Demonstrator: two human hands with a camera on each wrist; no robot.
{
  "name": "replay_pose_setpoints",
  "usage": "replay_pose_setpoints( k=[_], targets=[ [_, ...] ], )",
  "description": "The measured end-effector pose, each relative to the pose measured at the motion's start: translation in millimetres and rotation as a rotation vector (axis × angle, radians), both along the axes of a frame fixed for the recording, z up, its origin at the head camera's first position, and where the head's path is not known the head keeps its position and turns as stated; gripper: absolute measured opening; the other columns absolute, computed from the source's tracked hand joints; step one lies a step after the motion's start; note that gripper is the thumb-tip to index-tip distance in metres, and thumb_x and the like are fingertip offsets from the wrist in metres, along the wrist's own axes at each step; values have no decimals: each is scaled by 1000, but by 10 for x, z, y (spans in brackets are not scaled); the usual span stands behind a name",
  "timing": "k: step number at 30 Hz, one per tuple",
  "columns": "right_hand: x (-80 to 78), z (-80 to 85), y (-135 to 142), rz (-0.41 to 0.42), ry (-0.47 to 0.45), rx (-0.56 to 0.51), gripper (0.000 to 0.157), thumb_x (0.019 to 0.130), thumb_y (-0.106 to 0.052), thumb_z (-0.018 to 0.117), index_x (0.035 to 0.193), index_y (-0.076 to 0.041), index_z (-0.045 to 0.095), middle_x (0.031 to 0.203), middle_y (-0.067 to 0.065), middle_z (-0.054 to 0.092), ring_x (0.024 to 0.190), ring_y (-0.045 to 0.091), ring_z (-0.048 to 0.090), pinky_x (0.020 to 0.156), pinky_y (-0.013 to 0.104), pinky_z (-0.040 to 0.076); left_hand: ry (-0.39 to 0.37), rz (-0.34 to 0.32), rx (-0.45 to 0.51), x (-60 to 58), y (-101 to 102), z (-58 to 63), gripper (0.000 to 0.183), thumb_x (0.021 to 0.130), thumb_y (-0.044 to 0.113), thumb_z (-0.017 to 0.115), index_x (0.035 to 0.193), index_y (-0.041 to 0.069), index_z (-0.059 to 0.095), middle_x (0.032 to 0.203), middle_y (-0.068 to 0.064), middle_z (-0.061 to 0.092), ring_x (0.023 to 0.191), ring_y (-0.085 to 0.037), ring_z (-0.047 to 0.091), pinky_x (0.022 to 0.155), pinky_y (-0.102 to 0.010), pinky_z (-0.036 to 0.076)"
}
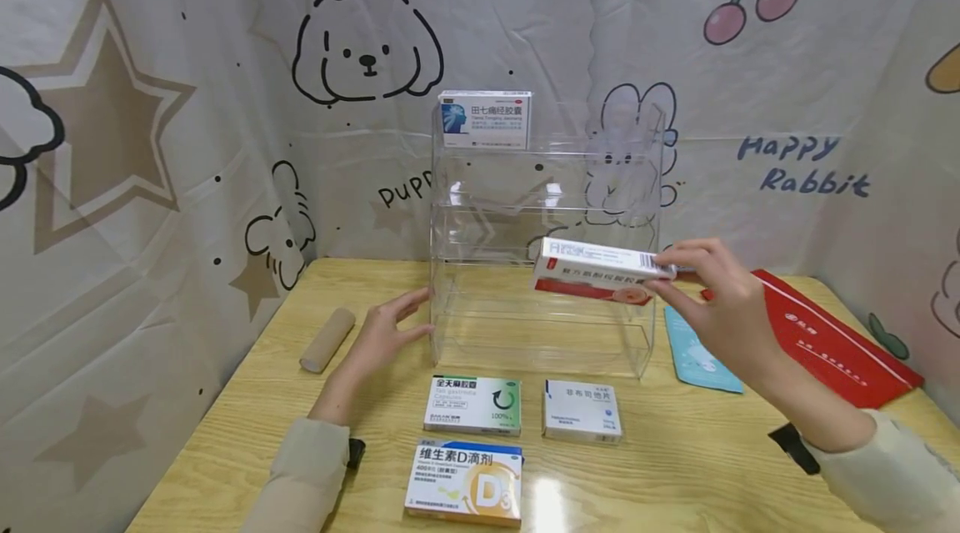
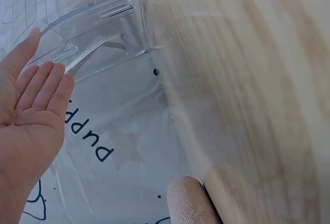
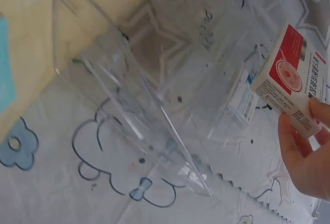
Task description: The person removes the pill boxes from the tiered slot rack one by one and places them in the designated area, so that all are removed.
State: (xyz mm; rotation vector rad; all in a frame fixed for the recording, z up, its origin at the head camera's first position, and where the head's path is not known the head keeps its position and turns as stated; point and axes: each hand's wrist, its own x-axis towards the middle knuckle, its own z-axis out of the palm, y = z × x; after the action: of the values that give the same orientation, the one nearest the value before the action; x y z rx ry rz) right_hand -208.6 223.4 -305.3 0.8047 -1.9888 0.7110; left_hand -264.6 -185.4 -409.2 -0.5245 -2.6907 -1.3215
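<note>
Wood table (image 1: pixel 675 458); right grip (image 1: pixel 723 295) pinches carton (image 1: pixel 588 270) before clear rack (image 1: pixel 517 318), left grip (image 1: pixel 390 326) relaxed at side edge (image 1: pixel 432 266).

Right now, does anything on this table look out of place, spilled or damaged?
Nothing looks spilled or damaged. The brown cylinder lying left of the clear rack seems slightly odd, being unlike the flat boxes in front. The red-and-white box is tilted, but the right hand holds it.
</note>
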Motion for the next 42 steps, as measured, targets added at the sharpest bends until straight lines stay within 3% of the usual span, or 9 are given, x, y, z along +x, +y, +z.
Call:
replay_pose_setpoints(
  k=[2, 4, 12, 14, 16, 21, 29, 37, 42],
  targets=[
    [130, -121, 17, 11, -23, 11, 50, 91, -44, 58, 102, 4, 68, 101, 16, 64, 103, -14, 50, 90, -5, 42, -2, 2, -4, 2, -3, -6, 59, 89, 12, 71, 144, 6, 48, 146, -17, 51, 132, -39, 52, 109, -50, 48],
    [261, -231, 26, 14, -54, 26, 53, 92, -49, 54, 102, 2, 68, 100, 14, 64, 103, -14, 51, 89, -4, 43, -3, 2, -7, 2, -5, -14, 59, 89, 13, 71, 144, 6, 48, 146, -17, 51, 132, -39, 52, 109, -50, 48],
    [634, -631, 40, 87, -162, 31, 41, 91, -45, 60, 97, -5, 69, 97, 4, 63, 97, -11, 55, 75, 3, 55, -3, 6, 0, 3, -18, -26, 59, 89, 13, 71, 143, 6, 49, 146, -17, 52, 132, -39, 51, 109, -49, 48],
    [709, -703, 45, 94, -197, 37, 31, 88, -38, 66, 97, -9, 68, 97, 0, 63, 96, -11, 56, 72, 5, 56, -1, 4, -2, -3, -18, -25, 59, 89, 14, 71, 143, 6, 49, 146, -17, 52, 133, -39, 51, 109, -48, 49],
    [782, -756, 50, 97, -251, 43, 22, 80, -21, 78, 97, -11, 67, 98, -3, 62, 96, -11, 56, 71, 6, 57, 0, 1, -2, -9, -17, -23, 59, 89, 14, 71, 143, 6, 49, 146, -17, 52, 133, -39, 51, 109, -48, 48],
    [929, -866, 50, 101, -370, 58, 54, 57, 14, 84, 98, -15, 65, 99, -7, 60, 94, -11, 57, 67, 8, 58, 1, 5, -4, -17, -20, -21, 59, 89, 14, 71, 143, 6, 48, 146, -17, 51, 133, -39, 51, 110, -48, 48],
    [1044, -1067, 81, 115, -561, 70, 40, 72, -1, 82, 98, -23, 62, 97, -12, 59, 89, -8, 57, 62, 13, 60, 11, 5, 2, -21, -13, 4, 58, 89, 14, 71, 142, 5, 50, 145, -18, 52, 132, -40, 51, 109, -48, 48],
    [1060, -1125, 203, 152, -806, 131, 19, 86, -20, 74, 101, -21, 62, 98, -7, 61, 89, -7, 60, 64, 12, 59, 2, 1, 3, -16, -9, 0, 58, 89, 14, 71, 143, 5, 49, 145, -18, 52, 133, -40, 50, 110, -49, 48],
    [1017, -1154, 235, 181, -880, 144, 18, 89, -24, 71, 103, -19, 62, 99, -6, 62, 89, -7, 59, 65, 13, 59, -1, 1, 2, -14, -9, -2, 58, 89, 14, 71, 143, 5, 49, 145, -18, 52, 133, -40, 50, 109, -49, 48]
  ],
)
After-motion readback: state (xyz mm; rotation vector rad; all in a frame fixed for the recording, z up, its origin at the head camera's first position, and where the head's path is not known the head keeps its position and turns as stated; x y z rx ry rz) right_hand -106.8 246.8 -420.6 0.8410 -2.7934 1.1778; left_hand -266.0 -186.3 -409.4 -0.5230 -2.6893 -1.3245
